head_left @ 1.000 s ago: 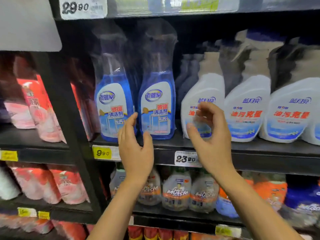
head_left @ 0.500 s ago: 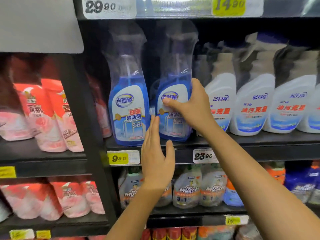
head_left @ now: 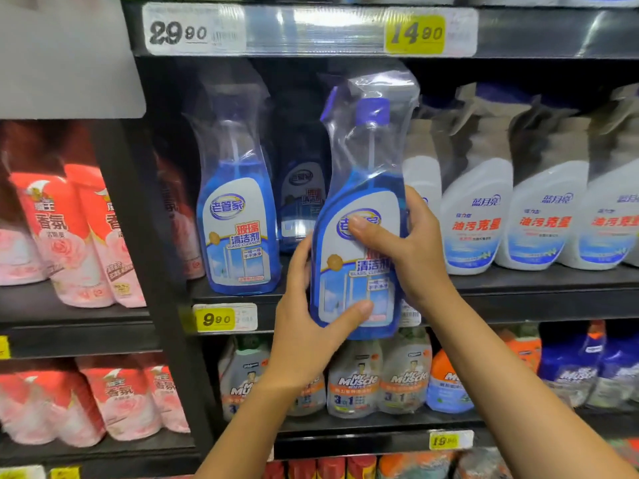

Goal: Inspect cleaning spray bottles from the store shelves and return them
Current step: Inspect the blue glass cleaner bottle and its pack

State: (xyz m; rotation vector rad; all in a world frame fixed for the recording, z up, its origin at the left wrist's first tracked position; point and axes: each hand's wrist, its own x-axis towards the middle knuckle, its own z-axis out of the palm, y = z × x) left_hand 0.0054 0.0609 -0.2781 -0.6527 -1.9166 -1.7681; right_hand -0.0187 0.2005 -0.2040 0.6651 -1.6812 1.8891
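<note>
Black metal shelves (head_left: pixel 518 292) fill the frame, split left of centre by a dark upright post (head_left: pixel 138 236). A clear price rail (head_left: pixel 311 29) along the top catches overhead glare. A grey panel (head_left: pixel 65 57) covers the upper left corner.

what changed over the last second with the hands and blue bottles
The right hand closed round the right blue bottle and drew it off the shelf toward the camera; the left hand, open before, now grips its lower part. The other blue bottle and the white spray bottles stayed put.
</note>
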